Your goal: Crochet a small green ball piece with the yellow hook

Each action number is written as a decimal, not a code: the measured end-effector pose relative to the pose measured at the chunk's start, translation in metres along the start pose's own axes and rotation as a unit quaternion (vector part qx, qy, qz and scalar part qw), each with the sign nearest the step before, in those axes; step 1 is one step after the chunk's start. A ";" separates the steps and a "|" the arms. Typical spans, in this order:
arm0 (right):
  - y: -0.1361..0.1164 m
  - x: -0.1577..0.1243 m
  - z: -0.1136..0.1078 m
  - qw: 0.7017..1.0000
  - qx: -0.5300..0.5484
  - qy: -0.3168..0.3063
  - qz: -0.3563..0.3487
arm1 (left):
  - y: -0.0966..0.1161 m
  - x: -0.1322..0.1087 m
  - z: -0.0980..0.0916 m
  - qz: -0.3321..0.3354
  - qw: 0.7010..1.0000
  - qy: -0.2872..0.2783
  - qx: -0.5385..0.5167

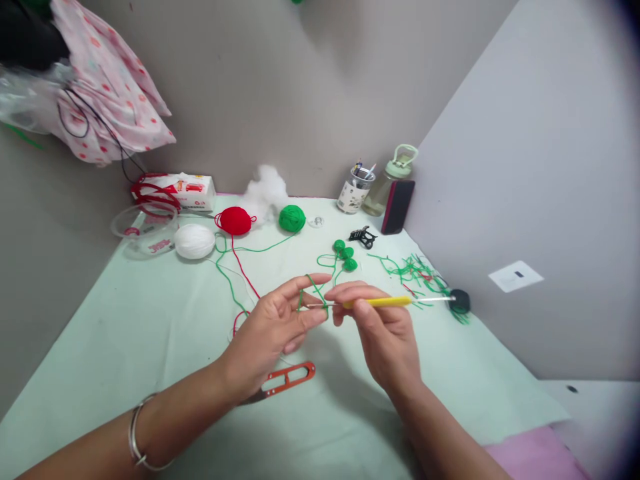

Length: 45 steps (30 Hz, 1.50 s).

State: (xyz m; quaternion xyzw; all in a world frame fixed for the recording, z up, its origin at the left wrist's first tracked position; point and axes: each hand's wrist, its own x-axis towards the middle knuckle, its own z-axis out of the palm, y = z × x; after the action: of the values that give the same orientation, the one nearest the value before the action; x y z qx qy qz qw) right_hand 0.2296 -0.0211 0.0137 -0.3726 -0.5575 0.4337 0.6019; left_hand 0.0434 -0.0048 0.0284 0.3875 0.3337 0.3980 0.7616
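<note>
Looks mid-loop to me: right hand [386,328] pinches the yellow hook [387,302], left hand [273,327] pinches green yarn [327,311] above the desk [165,327]. Next pull probably wants steady tension; can't quite tell if the hook's caught.

Craft corner with yarn balls [292,219]

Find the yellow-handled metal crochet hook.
Head view, right of centre: the hook is in the right grip, its tip at green yarn on the left grip.

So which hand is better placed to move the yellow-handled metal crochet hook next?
Probably the right hand: it grips the yellow hook handle, while the left hand holds the thin green yarn.
</note>
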 end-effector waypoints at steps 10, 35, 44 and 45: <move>-0.004 -0.004 -0.001 1.000 0.009 0.008 -0.010 | 0.003 0.000 -0.001 0.009 0.999 0.023 0.031; 0.000 -0.018 0.001 0.917 -0.334 -0.031 -0.214 | -0.009 -0.001 0.002 -0.023 0.999 0.004 -0.049; -0.004 -0.002 -0.003 0.996 -0.047 0.039 -0.071 | -0.001 0.004 -0.003 -0.009 0.996 0.017 -0.083; -0.003 -0.001 -0.002 0.997 -0.049 0.019 -0.063 | -0.002 0.004 -0.002 -0.009 0.998 0.017 -0.066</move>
State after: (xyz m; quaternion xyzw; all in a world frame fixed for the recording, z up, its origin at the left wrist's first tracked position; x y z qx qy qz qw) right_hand 0.2316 -0.0233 0.0161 -0.3736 -0.5891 0.3599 0.6196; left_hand 0.0442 -0.0016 0.0246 0.3269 0.3233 0.4191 0.7829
